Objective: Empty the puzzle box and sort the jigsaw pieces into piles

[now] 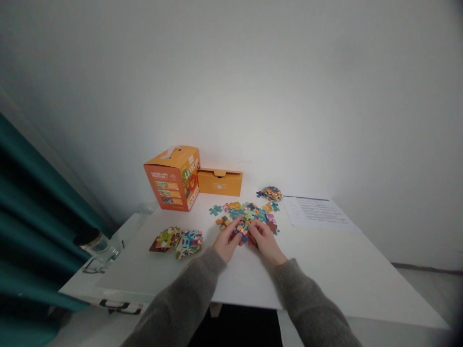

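Jigsaw puzzle pieces [249, 210] lie in a loose colourful heap near the middle of the white table. At the heap's near edge, my left hand [226, 241] is closed on a few puzzle pieces [241, 230], mostly blue, yellow and orange. Close by on the right, my right hand [266, 242] pinches at the same cluster, its thumb and forefinger together on a puzzle piece. Whether the held pieces are joined or only stacked, I cannot tell. An orange-brown piece [223, 222] lies just beyond my left hand, and a teal piece [215, 210] sits farther left.
Two piles of puzzle pieces lie elsewhere: one [188, 243] at the left, one [273, 193] at the back. An orange puzzle box [173, 180] and an open yellow box [220, 184] stand by the wall. Printed paper [318, 213] lies right; a glass jar [99, 246] stands left.
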`<state>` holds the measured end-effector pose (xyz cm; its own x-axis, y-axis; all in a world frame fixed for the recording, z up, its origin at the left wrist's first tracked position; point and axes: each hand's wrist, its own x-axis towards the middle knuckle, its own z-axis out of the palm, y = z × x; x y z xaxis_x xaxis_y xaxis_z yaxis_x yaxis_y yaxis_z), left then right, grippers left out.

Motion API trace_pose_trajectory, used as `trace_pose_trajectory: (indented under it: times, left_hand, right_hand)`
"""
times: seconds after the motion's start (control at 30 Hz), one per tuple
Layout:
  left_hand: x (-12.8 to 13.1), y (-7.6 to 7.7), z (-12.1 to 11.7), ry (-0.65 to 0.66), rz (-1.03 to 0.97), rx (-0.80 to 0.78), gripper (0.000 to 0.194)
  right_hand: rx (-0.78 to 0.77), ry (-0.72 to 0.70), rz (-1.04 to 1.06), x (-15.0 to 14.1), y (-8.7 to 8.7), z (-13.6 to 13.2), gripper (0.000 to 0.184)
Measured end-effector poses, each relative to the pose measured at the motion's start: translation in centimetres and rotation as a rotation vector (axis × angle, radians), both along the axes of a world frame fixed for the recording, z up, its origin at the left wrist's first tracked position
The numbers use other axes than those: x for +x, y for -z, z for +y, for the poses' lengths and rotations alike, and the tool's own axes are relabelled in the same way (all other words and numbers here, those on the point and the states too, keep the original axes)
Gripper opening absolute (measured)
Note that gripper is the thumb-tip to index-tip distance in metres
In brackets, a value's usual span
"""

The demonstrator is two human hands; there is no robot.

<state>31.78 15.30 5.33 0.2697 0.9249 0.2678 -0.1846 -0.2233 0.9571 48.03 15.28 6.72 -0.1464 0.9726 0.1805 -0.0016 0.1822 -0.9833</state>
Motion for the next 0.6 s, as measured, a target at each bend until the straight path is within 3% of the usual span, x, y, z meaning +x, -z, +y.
trace_pose_trajectory:
  times: [0.2, 0.33, 0.6]
  left_hand:
    - [-0.49, -0.24, 0.64, -0.209, -0.132, 0.072, 0.038]
    - [-0.63, -0.48, 0.42, -0.178, -0.143, 0.037, 0.039]
    - [-0.12, -0.18, 0.08, -0.126, -0.07, 0.047, 0.06]
  right_hand:
    - [0.004, -0.069, -0.075, -0.11, -0.17, -0.13, 0.039]
    - [0.022, -0.02, -0.054, -0.08, -0.42, -0.2, 0.041]
    - [0.005, -0.037, -0.006, 0.01, -0.29, -0.18, 0.045]
